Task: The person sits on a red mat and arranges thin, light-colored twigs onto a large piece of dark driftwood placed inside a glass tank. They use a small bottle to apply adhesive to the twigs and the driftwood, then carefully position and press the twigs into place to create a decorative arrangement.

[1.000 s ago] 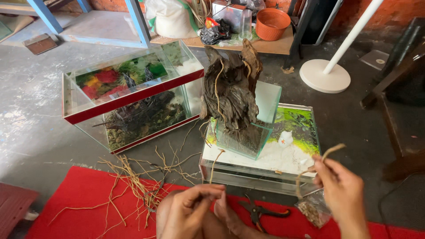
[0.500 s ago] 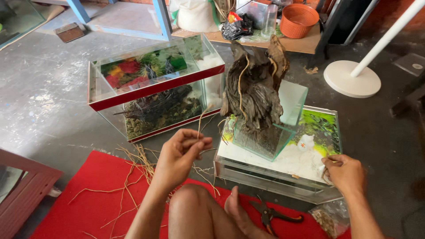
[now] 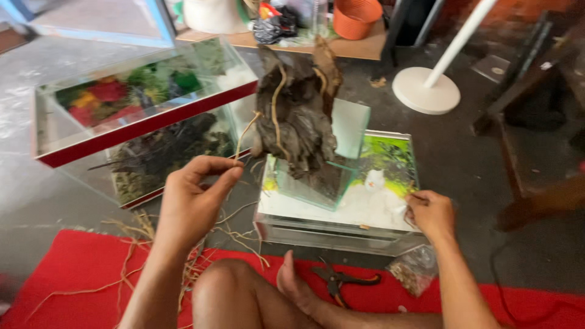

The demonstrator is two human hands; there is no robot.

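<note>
My left hand (image 3: 194,204) pinches a thin root strand (image 3: 245,135) between closed fingers; the strand runs toward 1 o'clock onto the driftwood (image 3: 298,119) standing in the small glass tank (image 3: 341,176). My right hand (image 3: 430,213), at 3 o'clock of the tank, is curled closed; contents not discernible.

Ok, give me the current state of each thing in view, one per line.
left hand: raised, grip pinched on thin root
thin root: one end held, other against driftwood
driftwood: upright in small glass tank
small glass tank: open-topped, tilted on flat tank
right hand: closed, resting on flat tank
pliers: lying on red mat, untouched
loose roots: scattered
</note>
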